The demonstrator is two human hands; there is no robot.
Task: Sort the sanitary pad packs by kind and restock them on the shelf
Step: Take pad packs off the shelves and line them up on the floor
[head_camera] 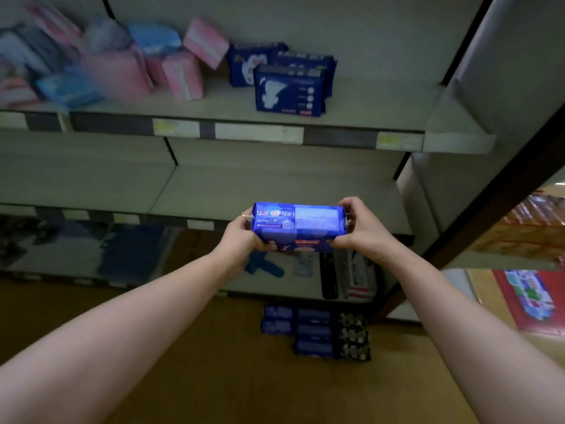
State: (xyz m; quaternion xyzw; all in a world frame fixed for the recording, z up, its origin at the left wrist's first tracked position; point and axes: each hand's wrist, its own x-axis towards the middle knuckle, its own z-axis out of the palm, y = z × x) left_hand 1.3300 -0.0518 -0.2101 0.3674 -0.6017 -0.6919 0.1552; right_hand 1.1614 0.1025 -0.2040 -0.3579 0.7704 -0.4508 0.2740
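Pad pack (298, 223), illegible print, between left hand (241, 237) and right hand (363, 231)

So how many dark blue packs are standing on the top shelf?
3. One dark blue pack stands at the front of the top shelf, one behind it on the left, one behind on the right. More could be hidden behind.

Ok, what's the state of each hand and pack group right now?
blue pack: held in the air between both hands.
left hand: grips pack's left end.
right hand: grips pack's right end.
dark blue packs: upright on upper shelf.
pink packs: jumbled, some tilted.
floor packs: lying in rows.
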